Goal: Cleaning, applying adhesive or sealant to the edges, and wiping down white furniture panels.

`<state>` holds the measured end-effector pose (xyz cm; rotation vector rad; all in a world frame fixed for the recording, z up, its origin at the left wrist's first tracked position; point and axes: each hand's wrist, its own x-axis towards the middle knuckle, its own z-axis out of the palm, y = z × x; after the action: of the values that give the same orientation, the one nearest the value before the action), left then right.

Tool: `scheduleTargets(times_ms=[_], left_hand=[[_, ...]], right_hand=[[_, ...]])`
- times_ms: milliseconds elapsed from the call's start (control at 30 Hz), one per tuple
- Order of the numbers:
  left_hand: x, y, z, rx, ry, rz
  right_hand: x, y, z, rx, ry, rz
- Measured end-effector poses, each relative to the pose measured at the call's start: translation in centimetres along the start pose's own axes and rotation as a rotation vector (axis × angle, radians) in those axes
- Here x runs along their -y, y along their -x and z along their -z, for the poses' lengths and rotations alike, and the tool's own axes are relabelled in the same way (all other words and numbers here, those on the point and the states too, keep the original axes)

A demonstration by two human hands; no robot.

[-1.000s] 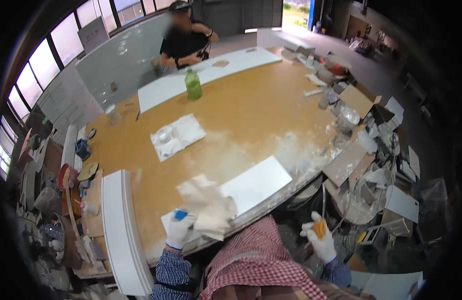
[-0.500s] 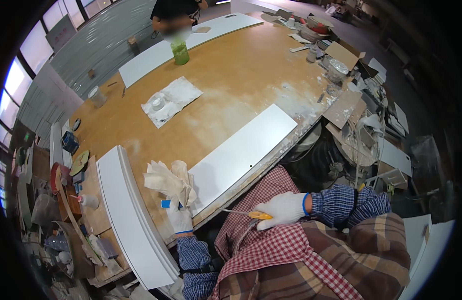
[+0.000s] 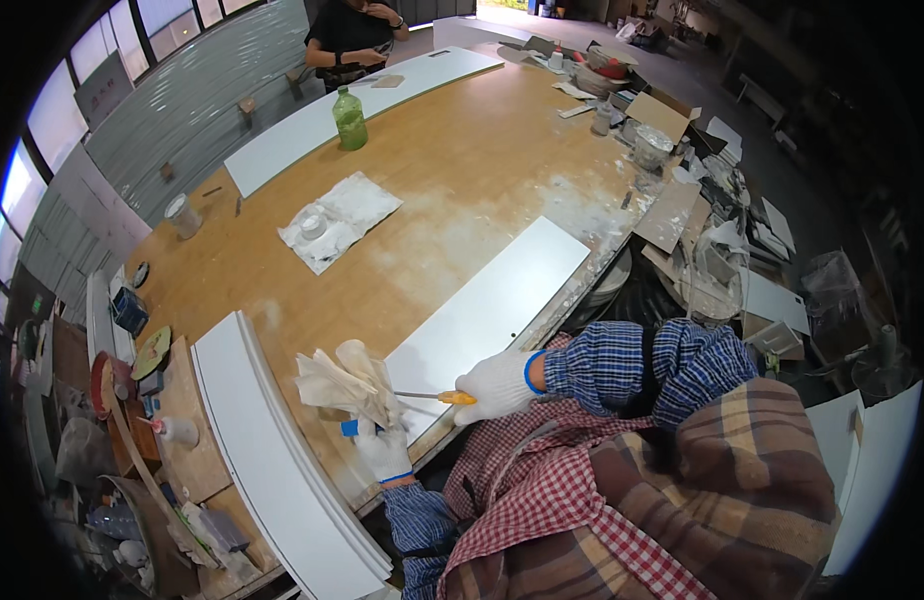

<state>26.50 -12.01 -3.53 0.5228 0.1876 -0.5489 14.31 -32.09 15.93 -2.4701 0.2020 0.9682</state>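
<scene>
1. White powder (image 3: 580, 205) dusts our bench (image 3: 452, 150).
2. Our right hand (image 3: 500, 385) grips an orange-handled tool (image 3: 459, 397), its thin shaft (image 3: 418, 395) pointing toward our left hand (image 3: 386, 454).
3. That left hand clasps beige cloth (image 3: 344, 388) and a blue block (image 3: 350, 428).
4. Beneath the shaft lies a white panel (image 3: 492, 300); farther off stands a green bottle (image 3: 351, 124).

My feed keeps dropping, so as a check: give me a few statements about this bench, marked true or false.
1. The right grip holds an orange-handled tool. True.
2. The left grip is empty. False: it holds a crumpled cream sheet.
3. The green bottle lies on its side. False: it stands upright on the table.
4. The small white container rests on a white sheet. True.
5. A person in black is across the table. True.
</scene>
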Motion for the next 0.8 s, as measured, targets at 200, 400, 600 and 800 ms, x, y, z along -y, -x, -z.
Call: scheduleTargets(times_ms=[200, 400, 600, 800], left_hand=[[0.2, -0.1, 0.3, 0.047, 0.034, 0.037], [0.0, -0.2, 1.3, 0.107, -0.008, 0.03], [-0.1, 0.0, 0.7, 0.053, -0.042, 0.023], [-0.4, 0.0, 0.3, 0.049, 0.031, 0.065]], right_hand=[[-1.9, -1.4, 0.8, -0.134, 0.001, -0.068], [-5.5, 1.4, 2.9, -0.167, -0.186, -0.302], [-9.8, 3.4, 3.2, -0.251, -0.306, -0.439], [-15.4, 5.3, 2.8, -0.345, -0.538, -0.598]])
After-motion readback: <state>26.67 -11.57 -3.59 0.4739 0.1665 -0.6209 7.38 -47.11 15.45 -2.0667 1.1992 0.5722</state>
